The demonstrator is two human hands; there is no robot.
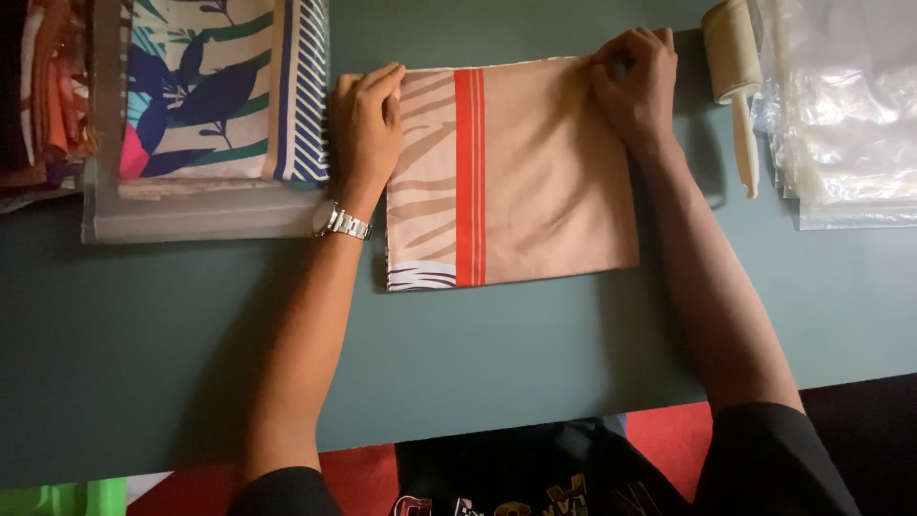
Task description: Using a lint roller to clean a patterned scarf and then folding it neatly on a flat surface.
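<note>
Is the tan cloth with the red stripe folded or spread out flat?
Folded. The tan cloth lies as a neat rectangle on the green table, left hand and right hand pressing its top corners.
</note>
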